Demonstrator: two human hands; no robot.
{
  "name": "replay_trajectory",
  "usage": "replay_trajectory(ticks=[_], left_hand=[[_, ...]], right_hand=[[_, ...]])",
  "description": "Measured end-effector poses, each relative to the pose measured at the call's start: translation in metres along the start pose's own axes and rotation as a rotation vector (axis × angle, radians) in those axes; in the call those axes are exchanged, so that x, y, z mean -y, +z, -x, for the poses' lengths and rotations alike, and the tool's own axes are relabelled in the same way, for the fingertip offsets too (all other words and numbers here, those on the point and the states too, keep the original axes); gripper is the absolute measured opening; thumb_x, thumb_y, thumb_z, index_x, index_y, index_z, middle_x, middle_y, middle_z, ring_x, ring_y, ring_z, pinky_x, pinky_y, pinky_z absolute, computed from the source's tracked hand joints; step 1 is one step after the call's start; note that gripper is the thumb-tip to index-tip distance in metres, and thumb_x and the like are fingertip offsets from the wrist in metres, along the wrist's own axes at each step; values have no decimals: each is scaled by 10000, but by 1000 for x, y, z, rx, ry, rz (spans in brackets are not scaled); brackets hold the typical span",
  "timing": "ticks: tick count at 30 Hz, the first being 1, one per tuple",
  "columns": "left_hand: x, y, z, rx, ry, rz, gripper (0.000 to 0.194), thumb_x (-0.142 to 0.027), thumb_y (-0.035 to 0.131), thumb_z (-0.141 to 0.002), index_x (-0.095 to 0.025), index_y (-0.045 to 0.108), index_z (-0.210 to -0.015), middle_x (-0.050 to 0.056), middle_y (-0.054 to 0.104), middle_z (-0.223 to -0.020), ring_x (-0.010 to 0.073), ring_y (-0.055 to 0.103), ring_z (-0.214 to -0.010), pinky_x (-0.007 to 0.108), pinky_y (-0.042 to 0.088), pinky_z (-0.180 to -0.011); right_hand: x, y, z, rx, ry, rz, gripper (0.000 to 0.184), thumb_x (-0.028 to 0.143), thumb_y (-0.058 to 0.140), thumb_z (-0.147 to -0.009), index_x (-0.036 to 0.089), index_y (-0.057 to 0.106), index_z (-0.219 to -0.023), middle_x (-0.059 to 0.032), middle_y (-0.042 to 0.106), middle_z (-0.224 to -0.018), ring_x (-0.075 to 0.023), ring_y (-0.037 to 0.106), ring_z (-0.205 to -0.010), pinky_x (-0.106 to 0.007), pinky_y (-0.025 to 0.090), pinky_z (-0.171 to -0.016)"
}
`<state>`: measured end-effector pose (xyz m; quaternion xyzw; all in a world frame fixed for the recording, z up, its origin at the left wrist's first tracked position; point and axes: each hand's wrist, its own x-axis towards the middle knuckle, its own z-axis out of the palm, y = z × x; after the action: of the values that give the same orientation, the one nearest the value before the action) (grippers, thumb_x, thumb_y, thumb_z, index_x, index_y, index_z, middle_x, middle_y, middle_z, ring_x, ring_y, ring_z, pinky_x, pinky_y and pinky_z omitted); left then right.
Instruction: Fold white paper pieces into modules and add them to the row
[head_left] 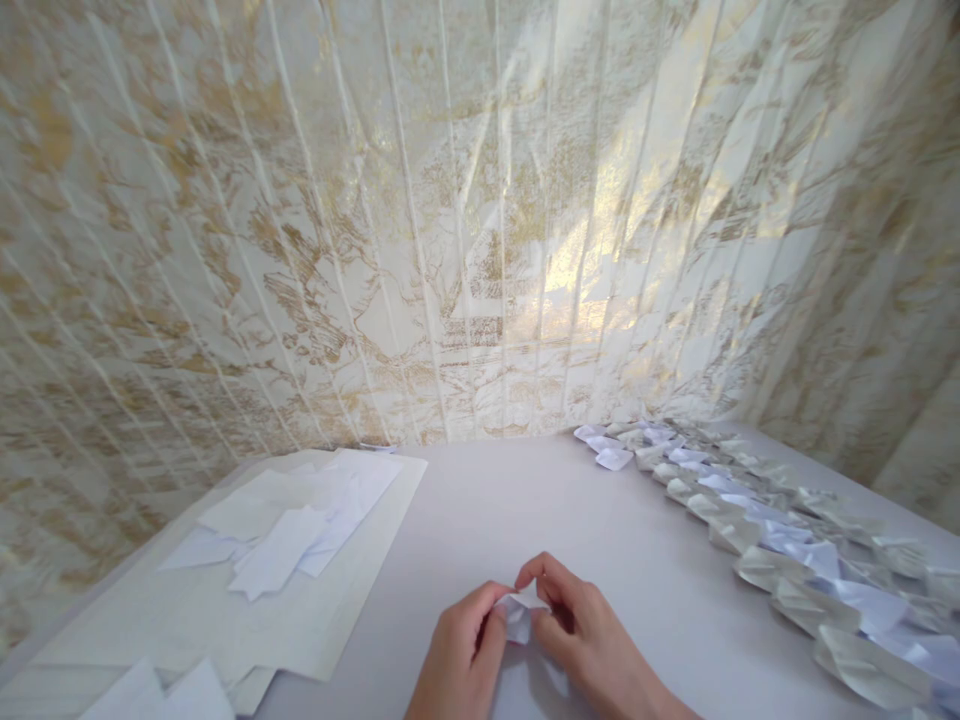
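A small folded piece of white paper (517,622) is held between my two hands, just above the near middle of the white table. My left hand (469,640) pinches its left side between thumb and fingers. On the other side, my right hand (574,620) grips the right edge, with the index finger bent over the top and the thumb below. Part of the paper is covered by my fingers, so its full shape cannot be made out.
Large pale sheets (330,620) lie at the left, with smaller white paper pieces (277,550) on top. Several rows of folded paper pieces (795,600) run along the table's right side. A patterned gold-and-white curtain (450,250) hangs behind the table (480,500).
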<state>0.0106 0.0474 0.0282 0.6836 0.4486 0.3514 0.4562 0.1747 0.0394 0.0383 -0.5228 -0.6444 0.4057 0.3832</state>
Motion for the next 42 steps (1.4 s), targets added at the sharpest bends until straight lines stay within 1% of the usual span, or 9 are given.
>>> replay_trajectory(ticks=[4, 12, 16, 21, 25, 27, 32, 38, 42], left_hand=[[4, 2, -1, 19, 22, -70, 365, -412, 401, -915, -178, 680, -939, 22, 644, -748, 181, 557, -702, 242, 394, -646], [5, -6, -10, 139, -45, -68, 328, -398, 459, -882, -175, 700, -884, -10, 595, -688, 156, 507, -645, 232, 351, -599], [4, -14, -13, 160, -77, -98, 270, -319, 461, -858, -169, 686, -835, 1, 629, -729, 167, 556, -703, 235, 377, -636], [-1, -16, -6, 48, 69, -206, 197, -274, 418, -898, -194, 595, -934, 0, 600, -792, 142, 537, -652, 215, 391, -602], [-5, -16, 0, 148, 297, -334, 195, -375, 501, -907, -228, 586, -1005, 37, 557, -1032, 163, 572, -830, 226, 420, -733], [-3, -18, 1, 207, 293, -424, 161, -346, 610, -845, -249, 606, -974, 21, 524, -1070, 155, 568, -823, 221, 412, -733], [2, -22, -1, 242, 185, -617, 240, -56, 571, -696, -254, 606, -826, -36, 529, -939, 129, 551, -782, 203, 372, -690], [9, -19, -2, 228, 244, -722, 224, -18, 566, -637, -219, 543, -732, -17, 575, -865, 174, 543, -837, 238, 365, -699], [18, -18, -3, 170, 296, -632, 212, -9, 567, -682, -208, 495, -690, -14, 571, -768, 174, 538, -784, 253, 388, -731]], right_hand=[[2, 2, 2, 20, 1, 191, 237, 156, 440, -730, 212, 527, -943, 91, 372, -596, -121, 399, -555, -226, 288, -554], [-2, -5, -4, 44, -56, 257, 250, 90, 371, -693, 227, 502, -856, 56, 552, -634, -136, 492, -594, -217, 335, -581], [-1, -8, -5, 51, -23, 453, 175, 147, 399, -790, 222, 555, -761, 42, 539, -565, -140, 496, -543, -216, 306, -533], [-3, -5, -2, 21, -47, 661, 244, 132, 410, -822, 220, 630, -884, 18, 610, -564, -165, 572, -539, -231, 322, -547], [-7, -4, -1, 29, -104, 684, 336, 139, 367, -859, 200, 594, -1099, -2, 671, -599, -201, 652, -576, -241, 379, -580], [-8, -4, -1, 31, -114, 705, 353, 138, 354, -861, 195, 574, -1131, -3, 678, -592, -209, 662, -558, -244, 390, -576], [-12, 1, 1, 39, -170, 749, 350, 125, 348, -855, 193, 540, -1140, -2, 695, -588, -213, 677, -537, -242, 375, -550], [-19, 3, 2, 90, -202, 750, 362, 79, 413, -752, 188, 516, -1082, 3, 692, -628, -205, 652, -545, -250, 351, -531], [-12, -10, 3, 58, -362, 638, 313, 38, 425, -682, 207, 520, -928, -48, 649, -858, -205, 612, -777, -278, 429, -695]])
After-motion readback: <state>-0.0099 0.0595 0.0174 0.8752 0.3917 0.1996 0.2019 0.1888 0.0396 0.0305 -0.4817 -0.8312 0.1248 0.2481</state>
